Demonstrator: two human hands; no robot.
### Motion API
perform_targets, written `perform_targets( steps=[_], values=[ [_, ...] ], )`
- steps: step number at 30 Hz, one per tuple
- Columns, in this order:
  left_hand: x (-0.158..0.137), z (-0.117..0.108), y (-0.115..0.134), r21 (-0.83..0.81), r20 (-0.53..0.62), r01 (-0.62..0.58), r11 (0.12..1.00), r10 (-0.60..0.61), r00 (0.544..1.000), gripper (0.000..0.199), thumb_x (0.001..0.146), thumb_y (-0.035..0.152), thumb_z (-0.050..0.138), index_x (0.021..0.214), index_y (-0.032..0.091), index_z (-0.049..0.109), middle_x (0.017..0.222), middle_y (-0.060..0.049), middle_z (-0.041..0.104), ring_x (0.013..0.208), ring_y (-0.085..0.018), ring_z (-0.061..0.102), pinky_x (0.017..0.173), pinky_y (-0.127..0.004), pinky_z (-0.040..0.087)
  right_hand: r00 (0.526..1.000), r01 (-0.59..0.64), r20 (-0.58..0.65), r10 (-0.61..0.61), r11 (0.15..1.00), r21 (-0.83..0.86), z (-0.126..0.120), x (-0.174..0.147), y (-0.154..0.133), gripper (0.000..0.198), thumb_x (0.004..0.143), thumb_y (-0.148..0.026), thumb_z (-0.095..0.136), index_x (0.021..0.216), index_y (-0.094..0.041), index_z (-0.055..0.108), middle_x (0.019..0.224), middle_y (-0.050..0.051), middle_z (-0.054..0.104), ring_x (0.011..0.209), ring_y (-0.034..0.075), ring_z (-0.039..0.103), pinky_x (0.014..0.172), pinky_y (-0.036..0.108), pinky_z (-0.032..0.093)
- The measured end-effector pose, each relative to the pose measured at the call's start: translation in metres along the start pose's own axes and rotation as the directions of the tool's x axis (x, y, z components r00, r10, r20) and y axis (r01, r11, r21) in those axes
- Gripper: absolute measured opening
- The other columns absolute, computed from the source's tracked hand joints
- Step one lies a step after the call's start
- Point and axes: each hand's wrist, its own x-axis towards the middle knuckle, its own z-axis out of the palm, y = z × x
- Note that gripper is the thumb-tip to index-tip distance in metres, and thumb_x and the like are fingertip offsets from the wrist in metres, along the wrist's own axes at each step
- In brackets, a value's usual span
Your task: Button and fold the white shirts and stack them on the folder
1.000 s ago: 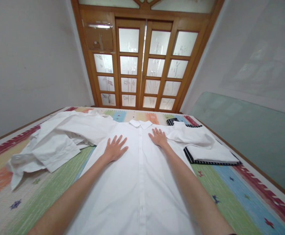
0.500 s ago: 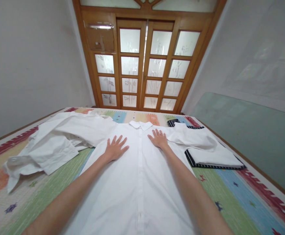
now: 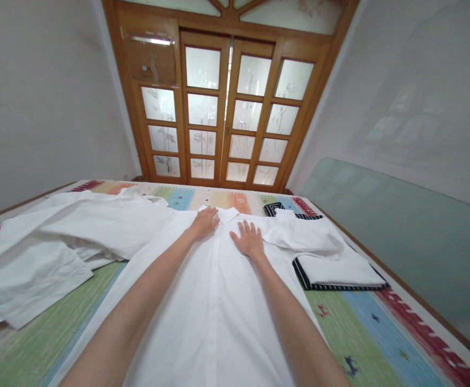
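A white button-up shirt (image 3: 190,301) lies front side up, its placket running down the middle and its collar (image 3: 229,215) at the far end. My left hand (image 3: 205,222) rests on the left side of the collar, fingers stretched forward and fairly close together. On the shirt's upper right chest, my right hand (image 3: 248,239) lies flat with its fingers spread. The left sleeve area (image 3: 93,220) spreads out in loose folds. To the right, the other sleeve (image 3: 307,234) is bunched over a folded white garment with black striped trim (image 3: 340,273).
A patterned, striped cover (image 3: 364,328) lies beneath the clothes. Beyond its far edge stand wooden doors with glass panes (image 3: 222,107). A pale green panel (image 3: 400,226) runs along the right wall, and a plain wall (image 3: 45,97) rises on the left.
My left hand has moved forward and inward from the shirt's left chest to the collar, its fingers closer together. My right hand stays flat on the chest. The view has shifted slightly.
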Motion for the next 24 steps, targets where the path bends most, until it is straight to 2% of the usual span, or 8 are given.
perform_targets(
  steps=[3,6,9,13,15,19,24],
  values=[
    [0.020,0.010,0.012,0.046,0.072,-0.042,0.998,0.038,0.997,0.046,0.096,0.034,0.030,0.135,0.016,0.046,0.147,-0.011,0.046,0.142,-0.024,0.032,0.115,-0.044,0.022,1.000,0.008,-0.001,-0.008,1.000,-0.003,0.000,0.000,0.000,0.073,0.094,-0.062,0.015,0.154,-0.020,0.022,0.162,0.005,0.012,0.148,0.029,0.006,0.117,0.049,0.004],
    [0.030,0.019,0.019,0.075,0.093,-0.018,0.997,0.011,0.996,0.048,0.095,0.035,0.030,0.134,0.013,0.046,0.145,-0.015,0.047,0.138,-0.027,0.037,0.114,-0.048,0.021,1.000,0.005,0.001,-0.005,1.000,-0.003,0.000,0.001,0.001,0.074,0.094,-0.062,0.015,0.154,-0.020,0.021,0.162,0.005,0.011,0.148,0.029,0.005,0.117,0.049,0.004],
    [0.033,0.020,0.018,0.075,0.060,-0.038,0.996,0.034,0.998,0.048,0.094,0.038,0.033,0.130,0.010,0.051,0.138,-0.017,0.053,0.132,-0.027,0.044,0.113,-0.043,0.023,1.000,0.005,0.001,-0.005,1.000,0.001,0.000,0.001,0.001,0.073,0.094,-0.062,0.015,0.154,-0.020,0.021,0.162,0.005,0.011,0.148,0.029,0.005,0.116,0.049,0.004],
    [0.032,0.013,0.007,0.095,0.056,-0.067,0.993,0.062,0.997,0.049,0.094,0.045,0.034,0.118,0.012,0.061,0.129,-0.016,0.059,0.119,-0.027,0.055,0.104,-0.039,0.034,1.000,0.007,-0.012,-0.007,1.000,0.019,0.000,0.000,0.001,0.073,0.095,-0.061,0.017,0.154,-0.020,0.023,0.162,0.006,0.013,0.148,0.030,0.007,0.116,0.049,0.004],
    [0.030,0.009,0.003,0.132,0.054,-0.045,0.990,0.038,0.998,0.051,0.093,0.048,0.034,0.116,0.013,0.063,0.126,-0.016,0.061,0.117,-0.029,0.055,0.102,-0.042,0.034,1.000,0.009,-0.019,-0.009,1.000,0.025,0.001,0.000,0.001,0.072,0.095,-0.061,0.017,0.154,-0.019,0.024,0.162,0.006,0.014,0.148,0.030,0.007,0.116,0.049,0.003],
    [0.029,0.004,-0.001,0.200,0.051,0.016,0.980,-0.026,0.998,0.057,0.092,0.057,0.033,0.114,0.016,0.065,0.122,-0.016,0.064,0.121,-0.034,0.049,0.105,-0.051,0.025,1.000,0.008,-0.003,-0.008,1.000,0.030,0.000,0.000,0.001,0.073,0.095,-0.061,0.017,0.154,-0.020,0.023,0.162,0.005,0.012,0.148,0.029,0.006,0.117,0.049,0.003],
    [0.038,-0.003,-0.009,0.284,0.088,0.032,0.958,-0.059,0.994,0.065,0.090,0.064,0.029,0.117,0.020,0.067,0.127,-0.016,0.062,0.127,-0.036,0.042,0.108,-0.054,0.019,1.000,0.003,0.000,-0.003,0.999,0.037,0.000,0.000,0.001,0.073,0.095,-0.062,0.016,0.154,-0.020,0.022,0.162,0.005,0.012,0.148,0.029,0.006,0.117,0.049,0.002]
  ],
)
